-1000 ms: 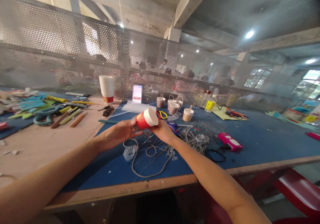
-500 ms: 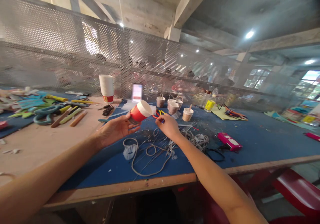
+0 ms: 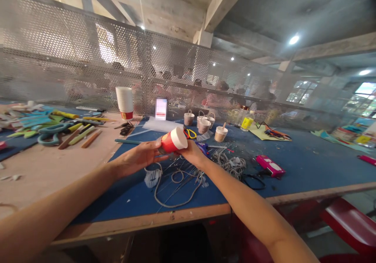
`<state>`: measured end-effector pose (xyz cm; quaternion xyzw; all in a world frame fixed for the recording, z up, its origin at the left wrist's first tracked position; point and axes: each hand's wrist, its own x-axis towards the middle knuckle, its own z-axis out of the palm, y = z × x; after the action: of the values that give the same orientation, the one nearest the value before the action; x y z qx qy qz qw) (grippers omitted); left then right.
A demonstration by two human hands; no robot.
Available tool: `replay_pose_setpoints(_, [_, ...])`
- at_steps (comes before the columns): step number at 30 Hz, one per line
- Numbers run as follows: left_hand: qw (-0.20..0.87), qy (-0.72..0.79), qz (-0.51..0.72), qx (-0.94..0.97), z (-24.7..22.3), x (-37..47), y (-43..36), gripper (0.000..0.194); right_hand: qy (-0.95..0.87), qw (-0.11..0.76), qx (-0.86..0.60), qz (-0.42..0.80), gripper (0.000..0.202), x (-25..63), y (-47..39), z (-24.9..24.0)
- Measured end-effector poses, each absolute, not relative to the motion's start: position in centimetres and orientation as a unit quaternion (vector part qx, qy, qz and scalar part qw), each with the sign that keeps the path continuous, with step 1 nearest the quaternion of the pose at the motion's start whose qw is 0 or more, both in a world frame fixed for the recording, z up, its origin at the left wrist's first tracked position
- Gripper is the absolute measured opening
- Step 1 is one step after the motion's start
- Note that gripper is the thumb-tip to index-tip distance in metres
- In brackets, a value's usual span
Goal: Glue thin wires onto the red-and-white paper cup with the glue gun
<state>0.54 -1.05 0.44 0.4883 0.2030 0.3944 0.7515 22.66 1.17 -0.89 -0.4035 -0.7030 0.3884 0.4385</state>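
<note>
Left hand [image 3: 143,154]: forearm angled in from the lower left, fingers grasping the red part of a paper cup [image 3: 174,140], palm turned inward. Right hand [image 3: 192,153]: forearm reaching across from the lower right, at the cup's other side; fingers mostly hidden behind it, so their grip cannot be told. Cup: red and white, tilted, white end toward the right, held above the blue worktop [image 3: 308,161]. Markings: yellow patch on cup, unreadable; yellow label on bottle [image 3: 247,122], too small to read; phone [image 3: 161,109] screen pixelated. Scissors [image 3: 190,133]: yellow handle, partly covered by the right hand. Cord [image 3: 232,165]: grey, tangled, ends indistinct.
</note>
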Motion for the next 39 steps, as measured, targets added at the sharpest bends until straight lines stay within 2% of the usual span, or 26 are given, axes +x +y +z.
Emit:
replay_pose_setpoints(3, [0.740,0.216,0.410,0.487,0.6,0.5,-1.0,0.038,-0.734,0.428,-0.444,0.285,0.021,23.4,1.7,-1.0])
replay_pose_setpoints(5, [0.723,0.230,0.435,0.485,0.7,0.5,-0.8,0.041,-0.733,0.434,-0.453,0.264,0.022,23.8,1.9,-0.9])
replay_pose_setpoints(11, [0.672,0.298,0.515,0.442,0.6,0.6,-0.6,0.027,-0.687,0.494,-0.405,0.348,0.026,23.3,0.4,0.3])
replay_pose_setpoints(18, [0.633,0.318,0.511,0.486,0.2,1.5,-1.1,0.042,-0.675,0.497,-0.364,0.405,0.029,21.6,-1.3,1.0])
replay_pose_setpoints(24, [0.556,0.359,0.511,0.548,-0.3,1.9,-1.3,0.053,-0.655,0.500,-0.379,0.421,0.031,21.3,-0.9,0.2])
replay_pose_setpoints(30, [0.512,0.384,0.506,0.578,0.0,2.3,-1.8,0.056,-0.664,0.494,-0.399,0.394,0.031,21.2,-0.9,0.0])
replay_pose_setpoints(39, [0.555,0.358,0.506,0.555,-0.2,2.2,-1.5,0.052,-0.715,0.491,-0.375,0.326,0.026,21.5,-1.1,0.2])
